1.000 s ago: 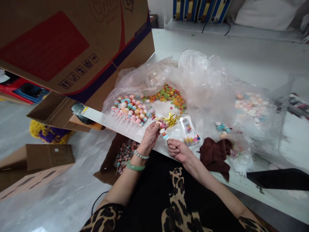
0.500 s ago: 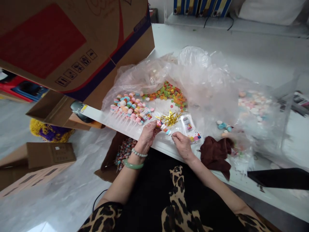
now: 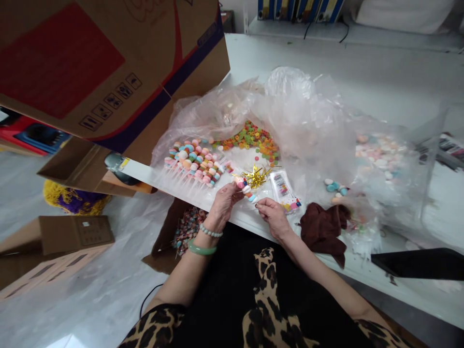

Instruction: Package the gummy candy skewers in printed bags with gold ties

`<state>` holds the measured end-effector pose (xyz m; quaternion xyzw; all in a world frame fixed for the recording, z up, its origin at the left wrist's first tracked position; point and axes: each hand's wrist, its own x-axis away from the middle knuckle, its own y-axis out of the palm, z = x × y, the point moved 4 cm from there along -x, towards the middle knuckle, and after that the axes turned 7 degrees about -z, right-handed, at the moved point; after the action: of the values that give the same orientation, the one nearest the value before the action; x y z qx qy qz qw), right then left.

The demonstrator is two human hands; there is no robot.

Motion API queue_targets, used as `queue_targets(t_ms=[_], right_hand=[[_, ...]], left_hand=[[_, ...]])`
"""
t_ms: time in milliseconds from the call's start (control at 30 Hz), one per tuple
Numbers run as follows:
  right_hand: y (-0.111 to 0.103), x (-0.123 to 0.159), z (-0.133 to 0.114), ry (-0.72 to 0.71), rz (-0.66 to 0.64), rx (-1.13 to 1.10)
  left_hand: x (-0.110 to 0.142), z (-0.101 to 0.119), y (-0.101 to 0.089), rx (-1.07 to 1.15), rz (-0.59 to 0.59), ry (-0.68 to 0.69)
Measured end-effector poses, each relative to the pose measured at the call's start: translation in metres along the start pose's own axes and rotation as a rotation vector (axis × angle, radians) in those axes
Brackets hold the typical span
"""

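skewer (image 3: pixel 250 194) of coloured pieces, just one, spans the gap between my hands, its long axis slanting from upper left to lower right, pink end toward my left. my left hand (image 3: pixel 223 200) grips that pink end, thumb and fingertips closed; my right hand (image 3: pixel 277 220) pinches the lower end, beside a white piece. just beyond my fingertips sit one tuft of gold tinsel (image 3: pixel 256 178) and, right of it, at least one printed packet (image 3: pixel 281 184). right of my right hand lies one brown cloth (image 3: pixel 321 229). left of my left fingers is a heap of skewers (image 3: pixel 197 162), too crowded to count. farthest past my fingers, four blue binders (image 3: pixel 303 10) stand.
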<state>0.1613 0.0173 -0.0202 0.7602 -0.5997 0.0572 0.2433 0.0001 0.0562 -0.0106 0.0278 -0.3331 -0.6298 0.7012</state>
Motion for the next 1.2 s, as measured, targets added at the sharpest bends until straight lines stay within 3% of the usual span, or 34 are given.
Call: queue_targets(t_ms=[100, 167, 333, 500, 800, 1033, 1200], right_hand=[[-0.005, 0.004, -0.014, -0.187, 0.129, 0.399], [-0.006, 0.004, -0.016, -0.222, 0.154, 0.5], [-0.005, -0.001, -0.011, -0.146, 0.054, 0.331], [0.0, -0.003, -0.006, -0.069, -0.041, 0.178], [-0.008, -0.005, -0.003, -0.072, 0.005, 0.178], [-0.003, -0.004, 0.0, -0.05, -0.049, 0.113], [-0.007, -0.001, -0.005, -0.145, 0.081, 0.309]], left_hand=[[-0.003, 0.011, -0.008, 0.018, 0.066, 0.027], [-0.005, 0.019, -0.013, 0.036, 0.083, 0.071], [-0.006, 0.029, -0.02, 0.054, 0.147, 0.131], [-0.007, 0.026, -0.015, 0.179, 0.179, 0.204], [-0.007, 0.025, -0.008, 0.12, 0.065, 0.113], [-0.011, 0.016, -0.008, 0.274, 0.124, 0.099], [-0.006, 0.007, -0.003, 0.291, 0.133, 0.037]])
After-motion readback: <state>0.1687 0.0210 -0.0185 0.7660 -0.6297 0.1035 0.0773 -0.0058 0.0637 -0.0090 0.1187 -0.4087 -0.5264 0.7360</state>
